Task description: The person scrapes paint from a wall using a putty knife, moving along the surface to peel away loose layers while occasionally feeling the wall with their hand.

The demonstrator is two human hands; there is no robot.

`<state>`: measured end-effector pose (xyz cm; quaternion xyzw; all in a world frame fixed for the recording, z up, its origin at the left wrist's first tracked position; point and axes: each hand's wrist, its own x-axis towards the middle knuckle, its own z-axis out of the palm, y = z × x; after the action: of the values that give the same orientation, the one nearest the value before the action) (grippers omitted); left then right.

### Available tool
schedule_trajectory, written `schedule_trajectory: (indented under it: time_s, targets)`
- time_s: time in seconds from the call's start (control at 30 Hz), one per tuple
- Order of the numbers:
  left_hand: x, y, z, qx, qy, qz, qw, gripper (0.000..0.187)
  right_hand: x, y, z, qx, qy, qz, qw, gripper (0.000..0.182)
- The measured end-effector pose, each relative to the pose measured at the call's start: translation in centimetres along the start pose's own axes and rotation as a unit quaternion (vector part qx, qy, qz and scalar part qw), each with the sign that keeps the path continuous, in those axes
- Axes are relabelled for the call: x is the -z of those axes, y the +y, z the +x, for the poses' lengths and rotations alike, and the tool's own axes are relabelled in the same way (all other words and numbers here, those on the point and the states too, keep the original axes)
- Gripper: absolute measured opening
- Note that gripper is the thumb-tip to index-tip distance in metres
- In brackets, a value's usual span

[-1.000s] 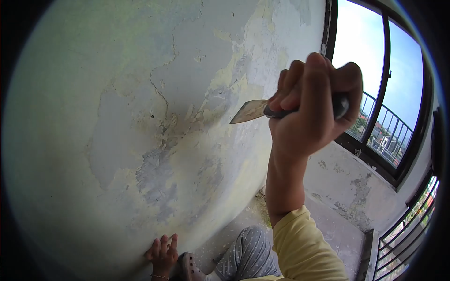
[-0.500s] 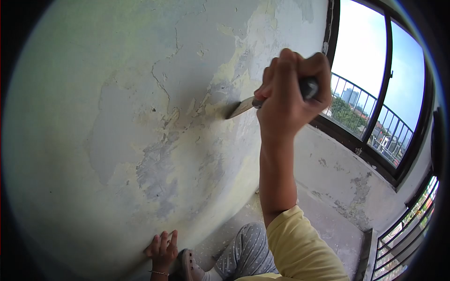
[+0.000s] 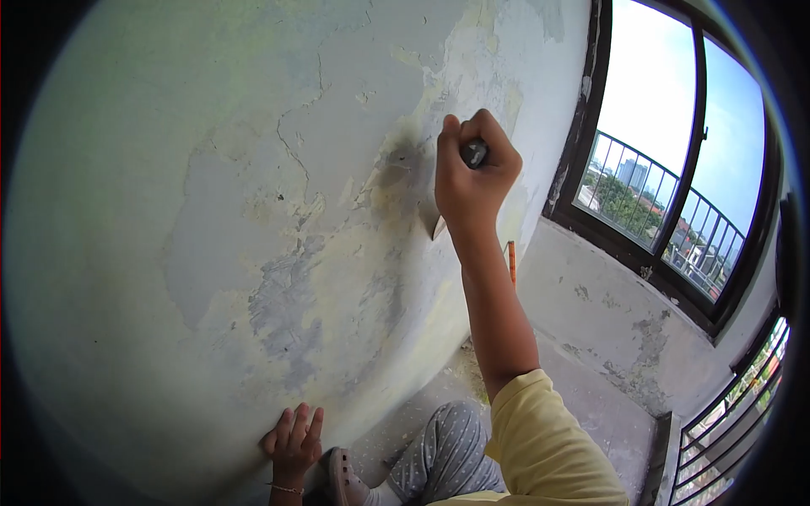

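My right hand [image 3: 477, 181] is wrapped round the dark handle of a scraper [image 3: 475, 153], whose butt end faces me. Below the fist the pale blade tip [image 3: 438, 227] shows at the wall [image 3: 228, 253], partly hidden by my hand and wrist. The wall's paint is cracked and peeling, with bare grey patches around the blade. Low on the same wall my left hand [image 3: 294, 443] rests flat with its fingers apart, holding nothing.
A dark-framed window [image 3: 654, 244] is at the right, above a low flaking wall [image 3: 591, 304]. An orange stick [image 3: 512, 261] stands behind my right forearm. My bent knee [image 3: 443, 447] and shoe [image 3: 342, 476] are below. A barred opening [image 3: 734, 422] is at lower right.
My right hand has moved left and down with the scraper, and the blade sits lower on the wall. The orange stick has come into sight. My left hand stays almost in place.
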<state>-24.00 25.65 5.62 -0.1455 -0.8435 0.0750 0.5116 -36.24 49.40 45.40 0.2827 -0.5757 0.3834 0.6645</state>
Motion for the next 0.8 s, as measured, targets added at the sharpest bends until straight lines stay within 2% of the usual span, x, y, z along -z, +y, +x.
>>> schedule_trajectory:
  time_s: [0.07,0.13,0.23,0.3,0.33,0.37,0.4,0.47,0.53,0.6,0.67,0.73,0.77,0.8]
  targets:
    - [0.2,-0.2,0.5,-0.002,0.023,0.023,0.999,0.044,2.8,-0.9,1.1,0.042,0.055,0.131,0.989,0.039]
    - [0.5,-0.2,1.2,-0.011,0.045,0.045,0.998,0.046,4.5,-5.2,2.9,0.074,0.082,0.317,0.942,0.038]
    - [1.2,-0.7,3.0,-0.01,0.044,-0.025,0.999,0.044,4.1,-4.7,4.4,0.114,0.085,0.356,0.924,0.036]
    - [1.8,-1.2,5.2,0.024,0.118,-0.055,0.991,0.042,2.3,-1.7,3.8,0.107,0.094,0.25,0.958,0.038]
    - [2.0,-1.6,5.8,0.024,0.119,-0.055,0.991,0.042,2.0,-1.6,4.0,0.118,0.095,0.216,0.965,0.038]
    - [1.9,-2.0,6.4,0.055,0.133,-0.037,0.989,0.042,1.9,-1.9,3.8,0.078,0.101,0.249,0.96,0.038]
    - [2.0,-2.2,6.6,0.084,0.142,-0.021,0.986,0.043,2.0,-2.2,3.9,0.076,0.1,0.247,0.961,0.038]
    - [1.8,-2.0,6.3,0.069,0.139,0.027,0.988,0.043,2.2,-3.2,4.7,0.109,0.093,0.214,0.966,0.037]
    - [0.9,-1.3,5.0,0.046,0.123,0.056,0.99,0.044,3.4,-6.9,4.6,0.141,0.104,0.295,0.939,0.034]
    - [0.3,-1.3,3.7,0.042,0.123,0.059,0.99,0.044,3.3,-6.6,4.1,0.145,0.111,0.319,0.93,0.035]
    - [0.5,-1.5,2.5,0.031,0.103,0.057,0.993,0.044,0.3,-1.9,2.0,0.096,0.085,0.103,0.986,0.037]
    - [0.5,-1.8,2.3,0.029,0.109,0.06,0.992,0.044,-0.8,-0.5,1.1,0.186,0.03,0.031,0.982,0.039]
    - [0.3,-1.7,2.4,0.03,0.112,0.061,0.991,0.044,0.0,-0.9,0.8,0.162,0.025,0.043,0.985,0.042]
    - [0.2,-1.6,2.4,0.035,0.112,0.062,0.991,0.044,1.1,-1.3,1.1,0.178,0.028,0.071,0.981,0.041]
